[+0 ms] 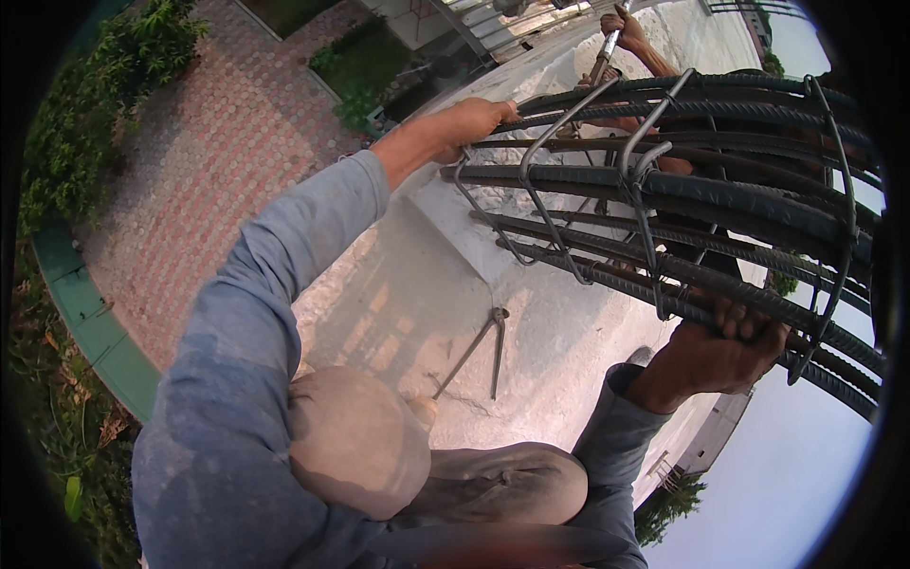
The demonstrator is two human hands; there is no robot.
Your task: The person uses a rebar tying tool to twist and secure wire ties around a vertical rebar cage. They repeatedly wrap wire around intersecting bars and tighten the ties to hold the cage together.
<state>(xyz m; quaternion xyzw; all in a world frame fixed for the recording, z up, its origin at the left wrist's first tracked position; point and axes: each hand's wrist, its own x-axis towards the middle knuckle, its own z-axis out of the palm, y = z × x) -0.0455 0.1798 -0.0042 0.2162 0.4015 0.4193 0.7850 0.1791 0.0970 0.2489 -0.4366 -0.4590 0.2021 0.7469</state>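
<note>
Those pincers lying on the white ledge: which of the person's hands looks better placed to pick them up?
Probably the right hand. It grips a lower bar of the rebar cage, nearer the pincers lying on the ledge. The left hand holds the cage's top bar, farther up and away.

Both arms wear long blue-grey sleeves (256,313), faded and dusty. The cuffs are loose. Grey-beige trousers (360,441) cover the knees.

Ribbed dark steel rebar cage (720,204)
</note>
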